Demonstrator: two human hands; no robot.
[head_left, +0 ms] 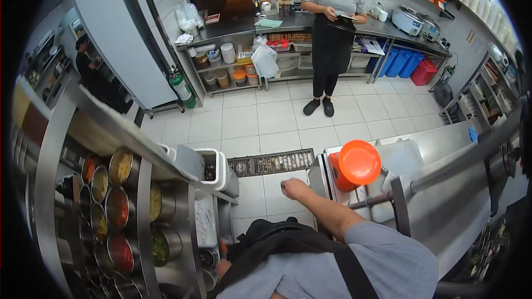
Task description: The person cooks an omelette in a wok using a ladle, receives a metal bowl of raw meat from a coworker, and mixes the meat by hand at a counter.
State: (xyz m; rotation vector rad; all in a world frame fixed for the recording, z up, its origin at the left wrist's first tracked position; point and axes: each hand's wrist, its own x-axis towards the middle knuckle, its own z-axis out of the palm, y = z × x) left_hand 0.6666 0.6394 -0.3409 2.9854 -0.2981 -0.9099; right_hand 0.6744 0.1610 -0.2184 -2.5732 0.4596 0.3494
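Note:
My right hand (293,188) is held out over the floor in front of my body, its fingers curled in and nothing visible in them. To its right, an orange round lid (359,162) tops an orange container on the counter. Low at the left of my dark apron (288,243), a small part of my left hand (224,269) shows beside metal containers (209,278); its fingers are hidden. A small orange item (223,248) is just above it. Left of that is a tray with white contents (205,221).
Metal pots of cut food (120,207) fill the rack at left. A grey bin (213,169) stands ahead-left by a floor drain grate (271,163). A co-worker (332,33) stands at the back counter holding a flat object; another person (91,72) is far left. A metal bar crosses at right.

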